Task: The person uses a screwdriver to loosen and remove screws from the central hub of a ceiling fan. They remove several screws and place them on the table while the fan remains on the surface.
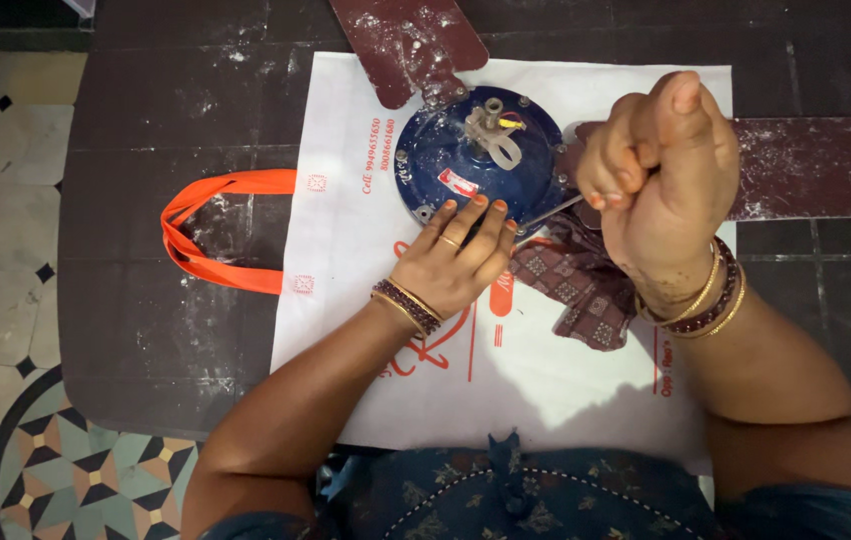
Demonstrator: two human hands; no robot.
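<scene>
From above, a dark, dusty tabletop carries a white cloth bag with orange handles; patterned floor tiles lie beside it. The blue fan motor sits on the bag. The left hand rests on it, fingers spread; the right hand is fisted around a screwdriver.

Both forearms are bare. The left hand wears a thin gold ring on one finger, and its nails are painted orange. Its wrist carries gold and dark beaded bangles. The right hand has matching bangles. The garment is dark teal with a small pattern and white stitching.
</scene>
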